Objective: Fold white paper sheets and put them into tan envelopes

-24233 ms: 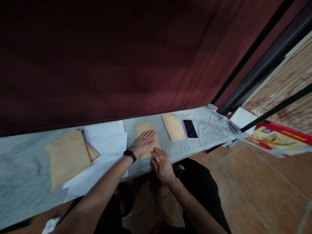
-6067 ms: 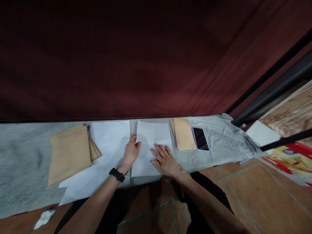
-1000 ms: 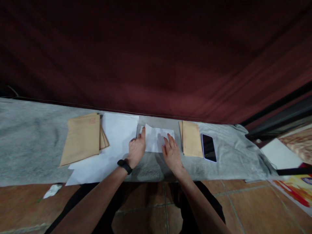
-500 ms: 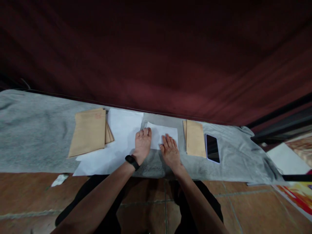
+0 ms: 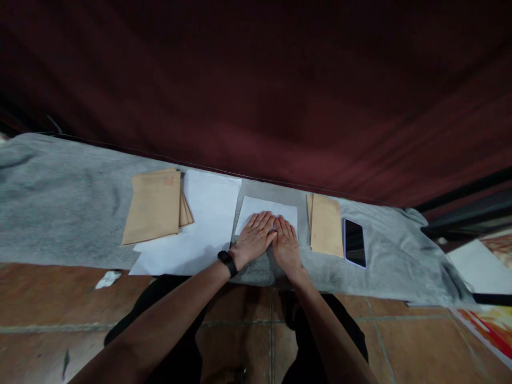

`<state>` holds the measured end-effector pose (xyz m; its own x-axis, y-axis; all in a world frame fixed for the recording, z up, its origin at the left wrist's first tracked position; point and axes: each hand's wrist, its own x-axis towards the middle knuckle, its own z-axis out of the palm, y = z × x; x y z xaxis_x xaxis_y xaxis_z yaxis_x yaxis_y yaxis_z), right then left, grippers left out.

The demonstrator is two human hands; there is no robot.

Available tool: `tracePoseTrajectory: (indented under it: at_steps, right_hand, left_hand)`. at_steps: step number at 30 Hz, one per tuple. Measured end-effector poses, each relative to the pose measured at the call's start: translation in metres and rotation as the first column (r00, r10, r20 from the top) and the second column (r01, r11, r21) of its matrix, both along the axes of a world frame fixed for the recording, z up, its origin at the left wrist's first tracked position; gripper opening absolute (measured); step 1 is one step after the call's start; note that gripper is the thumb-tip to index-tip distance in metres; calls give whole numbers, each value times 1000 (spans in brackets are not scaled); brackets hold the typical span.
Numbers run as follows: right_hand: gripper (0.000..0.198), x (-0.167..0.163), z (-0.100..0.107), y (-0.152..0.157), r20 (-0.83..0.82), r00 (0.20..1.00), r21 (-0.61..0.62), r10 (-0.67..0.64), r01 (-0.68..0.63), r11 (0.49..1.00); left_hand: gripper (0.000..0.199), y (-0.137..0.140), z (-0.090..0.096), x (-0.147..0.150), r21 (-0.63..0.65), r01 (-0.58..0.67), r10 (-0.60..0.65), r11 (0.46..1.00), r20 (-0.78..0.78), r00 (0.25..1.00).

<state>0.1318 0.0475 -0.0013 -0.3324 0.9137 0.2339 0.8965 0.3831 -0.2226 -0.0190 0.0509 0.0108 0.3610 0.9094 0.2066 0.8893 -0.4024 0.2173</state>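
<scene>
A folded white sheet of paper (image 5: 264, 205) lies on the grey cloth between two groups of brown envelopes. Flat on its near half rests my left hand (image 5: 256, 234), fingers stretched out. My right hand (image 5: 286, 246) also lies flat on the paper's near right part, its fingertips pointing away from me. The two hands touch or nearly touch at the thumbs, and they hide the near edge of the sheet. To the left are larger white sheets (image 5: 210, 213), with brown envelopes (image 5: 154, 205) overlapping them. On the right lie more brown envelopes (image 5: 327, 224).
A phone (image 5: 354, 242) lies right of the right-hand envelopes. Grey cloth (image 5: 80, 208) covers the long narrow surface, with a dark red curtain (image 5: 256, 106) hanging behind it. A crumpled white scrap (image 5: 108, 279) is on the tiled floor (image 5: 420, 341).
My left hand has moved right from the folded paper's left edge, opened out and flattened beside my right hand. The whole view has shifted slightly.
</scene>
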Motion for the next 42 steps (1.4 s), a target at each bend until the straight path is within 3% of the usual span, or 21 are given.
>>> tracePoseTrajectory:
  at_steps: [10,18,25,29,37,42]
  right_hand:
    - [56,13,-5,7,44,988,22,-148,147,989]
    - [56,24,-12,3,21,985,106,-169,166,980]
    - [56,23,-6,0,-26,977,64,-211,213,975]
    - [56,15,6,7,-82,986,25,-148,150,988]
    - [53,-22,20,21,-201,979,-47,32,-42,998]
    - [50,-32,18,32,-213,977,-34,24,-32,999]
  left_hand:
    - [56,-2,-5,-2,-10,-58,58,998,-27,998]
    - [59,-5,-5,-9,-20,-151,150,988,-30,988]
    - [59,-6,1,-6,-18,-234,233,972,-32,972]
    - [58,-5,4,-3,4,-231,231,973,-37,972]
    - [60,6,-3,-1,78,-57,60,995,-28,998]
    - [61,23,-8,-5,65,-114,120,991,-89,989]
